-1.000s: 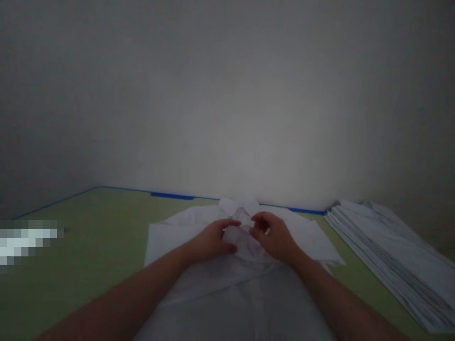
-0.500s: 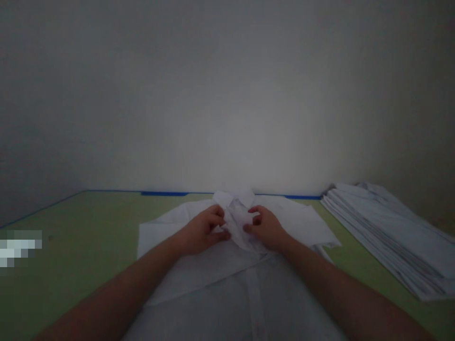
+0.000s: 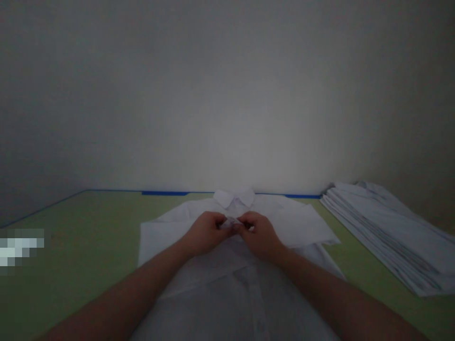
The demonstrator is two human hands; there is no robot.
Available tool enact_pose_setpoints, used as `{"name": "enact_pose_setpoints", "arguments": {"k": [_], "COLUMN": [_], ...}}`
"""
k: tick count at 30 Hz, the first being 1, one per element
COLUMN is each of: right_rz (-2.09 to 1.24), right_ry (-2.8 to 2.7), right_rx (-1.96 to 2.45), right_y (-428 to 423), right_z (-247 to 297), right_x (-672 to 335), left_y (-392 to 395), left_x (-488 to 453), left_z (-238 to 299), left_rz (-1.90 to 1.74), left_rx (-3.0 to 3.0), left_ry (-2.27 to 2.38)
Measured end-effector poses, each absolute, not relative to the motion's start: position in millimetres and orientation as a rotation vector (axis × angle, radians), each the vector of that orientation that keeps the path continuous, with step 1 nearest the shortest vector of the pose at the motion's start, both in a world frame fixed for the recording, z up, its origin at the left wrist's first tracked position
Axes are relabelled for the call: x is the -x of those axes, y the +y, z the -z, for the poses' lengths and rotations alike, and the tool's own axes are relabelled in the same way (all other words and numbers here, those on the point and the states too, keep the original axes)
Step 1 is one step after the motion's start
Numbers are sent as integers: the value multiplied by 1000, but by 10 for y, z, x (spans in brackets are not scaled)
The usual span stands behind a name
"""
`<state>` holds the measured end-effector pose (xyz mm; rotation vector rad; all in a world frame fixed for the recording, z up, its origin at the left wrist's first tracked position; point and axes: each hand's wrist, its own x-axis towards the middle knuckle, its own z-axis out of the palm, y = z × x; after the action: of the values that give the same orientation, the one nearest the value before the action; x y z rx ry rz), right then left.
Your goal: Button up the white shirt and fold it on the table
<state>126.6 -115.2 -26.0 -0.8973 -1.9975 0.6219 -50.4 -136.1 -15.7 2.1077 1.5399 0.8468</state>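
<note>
A white short-sleeved shirt lies front up on the green table, its collar toward the wall. My left hand pinches the shirt's front placket just below the collar. Close against it, my right hand pinches the same strip of cloth, the fingertips of both hands nearly meeting. A small bit of the placket is raised between them. Any button there is hidden by my fingers. The lower part of the shirt runs toward me between my forearms.
A stack of folded white garments lies at the right of the green table. Blue edging runs along the table's back, against a plain grey wall. A pixelated pale patch sits at the left edge.
Both hands have come together at the placket and closed on it, from slightly apart with fingers curled. The cloth below the collar now lies flatter, and the collar's two points show clearly.
</note>
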Motion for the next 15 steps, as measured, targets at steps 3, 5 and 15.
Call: {"name": "enact_pose_setpoints", "arguments": {"k": [3,5,15], "right_rz": [-596,-574,-172], "right_ry": [-2044,-2058,-2286], "right_rx": [883,898,652], "right_y": [-1138,-1108,-1131], "right_z": [278,292,270], "right_x": [-1283,-1298,-1372], "left_y": [-1368,-1379,-1425], "left_x": [481,461,412], "left_z": [154,159,198], "left_rz": [-832,-840,-820], "left_rx": [-2085,-2102,-2229], "left_ry": [1449,1406,1511]}}
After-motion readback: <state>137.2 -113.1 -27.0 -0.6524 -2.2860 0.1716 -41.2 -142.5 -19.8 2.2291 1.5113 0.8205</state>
